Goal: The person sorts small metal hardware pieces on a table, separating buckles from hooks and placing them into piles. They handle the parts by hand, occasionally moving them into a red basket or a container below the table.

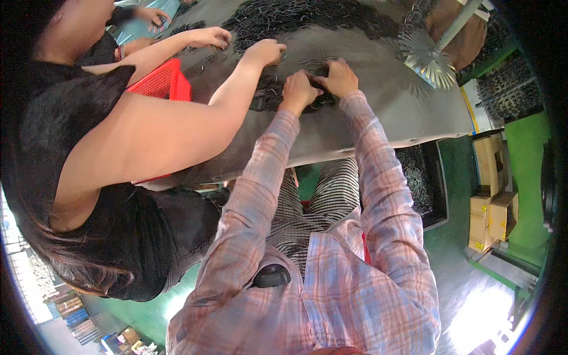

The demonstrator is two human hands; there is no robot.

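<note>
My left hand (300, 92) and my right hand (339, 78) are close together over the grey tabletop (367, 112). Both have curled fingers, down among small dark hook-like pieces (270, 97). Whatever each hand pinches is hidden beneath the fingers. A much larger heap of the same thin, curved pieces (307, 15) spreads across the far side of the table. Left of me, a co-worker's hand (267, 52) and the same person's other hand (212, 38) reach to scattered pieces at the heap's near edge.
A red plastic basket (160, 83) stands by the co-worker, whose arm crosses close to my left. At far right, a silvery fan-shaped object (427, 58) is on a pole. Below the table's right edge are a dark bin (439, 189) of metal pieces and cardboard boxes (490, 219).
</note>
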